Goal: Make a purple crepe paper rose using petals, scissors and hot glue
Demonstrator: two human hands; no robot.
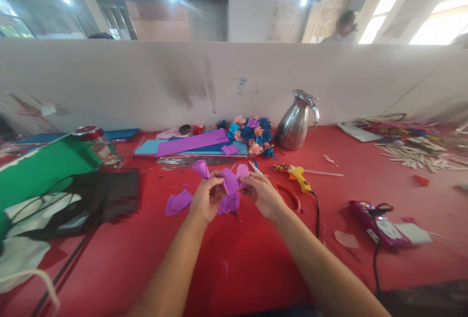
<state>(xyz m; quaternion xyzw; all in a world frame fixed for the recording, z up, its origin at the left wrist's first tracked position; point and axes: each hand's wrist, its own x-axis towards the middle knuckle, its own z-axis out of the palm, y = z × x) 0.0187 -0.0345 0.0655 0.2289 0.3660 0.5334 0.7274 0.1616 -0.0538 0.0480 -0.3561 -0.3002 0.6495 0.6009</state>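
Between my two hands I hold up a small purple crepe paper piece (230,182) above the red table. My left hand (207,196) pinches its left edge with thumb and fingers; a curled purple petal (201,168) sticks up beside that hand. My right hand (260,192) pinches at the right side, where another purple petal (242,170) shows at the fingertips. On the table below lie more purple paper pieces (178,203), and a crinkled purple piece (229,204) shows beneath my hands. Scissors (257,168) lie just beyond my right hand, partly hidden by it.
A yellow glue gun (298,176) with a black cord lies to the right, near a purple power strip (382,224). Behind stand paper flowers (252,134), stacked paper sheets (193,142) and a steel jug (295,122). A glass jar (100,148) and green board (47,170) are left.
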